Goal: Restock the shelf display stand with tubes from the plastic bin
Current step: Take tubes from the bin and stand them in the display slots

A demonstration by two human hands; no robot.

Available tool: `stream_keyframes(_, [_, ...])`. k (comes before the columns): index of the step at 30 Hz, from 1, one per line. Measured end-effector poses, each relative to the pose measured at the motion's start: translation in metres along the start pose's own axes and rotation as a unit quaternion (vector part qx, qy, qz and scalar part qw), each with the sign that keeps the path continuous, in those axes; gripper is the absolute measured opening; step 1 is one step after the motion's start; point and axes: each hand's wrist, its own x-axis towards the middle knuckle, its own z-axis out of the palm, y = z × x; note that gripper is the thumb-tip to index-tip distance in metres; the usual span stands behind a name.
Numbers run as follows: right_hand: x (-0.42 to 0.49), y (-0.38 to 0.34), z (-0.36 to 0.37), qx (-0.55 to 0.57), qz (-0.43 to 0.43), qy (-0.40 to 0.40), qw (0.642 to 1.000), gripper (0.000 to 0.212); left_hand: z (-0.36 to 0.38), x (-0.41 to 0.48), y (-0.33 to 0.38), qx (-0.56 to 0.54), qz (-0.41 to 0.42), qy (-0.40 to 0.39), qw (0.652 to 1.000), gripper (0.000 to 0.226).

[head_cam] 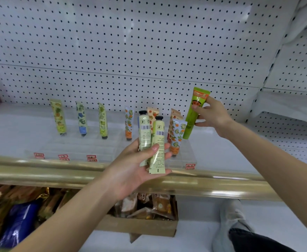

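Two pale green tubes (pixel 159 135) with black caps uppermost lie in the left hand (pixel 136 166). Its thumb and fingers (pixel 167 155) curl round them, in front of the shelf (pixel 221 151). The right hand (pixel 213 116) is raised further back and to the right. Its fingers (pixel 211 100) pinch a bright green tube (pixel 192 115) near its crimped upper end. That tube is tilted, with its lower end over the right end of the clear display stand (pixel 98 148). Whether it touches the stand cannot be told.

The stand sits on the shelf against a white pegboard (pixel 131 51). Four tubes stand singly along it, cap down and well apart:
- a yellow tube (pixel 58 116)
- a blue tube (pixel 81 119)
- a green tube (pixel 102 120)
- an orange-patterned tube (pixel 129 122)

A strawberry-patterned tube (pixel 151 114) stands just behind the held pair. A cluster of orange-patterned tubes (pixel 177 137) stands just beside the bright green tube. Red price labels (pixel 63 157) are fixed to the front of the stand. A gold rail (pixel 58 171) edges the shelf.

On the level below, a cardboard box (pixel 140 227) holds snack packets (pixel 160 206). A blue packet (pixel 20 222) lies among gold wrappers at lower left. A grey shoe (pixel 229 219) shows at lower right.
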Motion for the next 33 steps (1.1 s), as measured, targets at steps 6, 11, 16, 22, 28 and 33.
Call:
stream_keyframes(6, [0.003,-0.004,0.005,-0.018,-0.013,-0.024,0.999,0.024,-0.005,0.001,-0.003,-0.008,0.004,-0.004,1.000,0.043])
stream_keyframes(11, [0.004,0.002,0.010,-0.033,-0.007,-0.028,0.999,0.024,-0.011,0.000,-0.004,-0.013,0.007,-0.006,1.000,0.045])
stream_keyframes(16, [0.003,0.009,0.013,-0.036,0.008,-0.035,0.999,0.020,-0.015,0.000,-0.003,-0.014,0.009,-0.001,1.000,0.043])
stream_keyframes(22, [0.003,0.006,0.013,-0.045,-0.005,-0.031,0.998,0.022,-0.015,-0.001,-0.002,-0.017,0.015,-0.001,1.000,0.041])
stream_keyframes(28, [0.002,0.001,0.013,-0.051,-0.013,-0.020,0.998,0.023,-0.011,-0.002,0.000,-0.014,0.019,0.002,1.000,0.042])
stream_keyframes(33, [0.000,0.002,0.012,-0.055,-0.016,-0.017,0.998,0.021,-0.010,-0.003,0.001,-0.004,0.024,0.009,1.000,0.041])
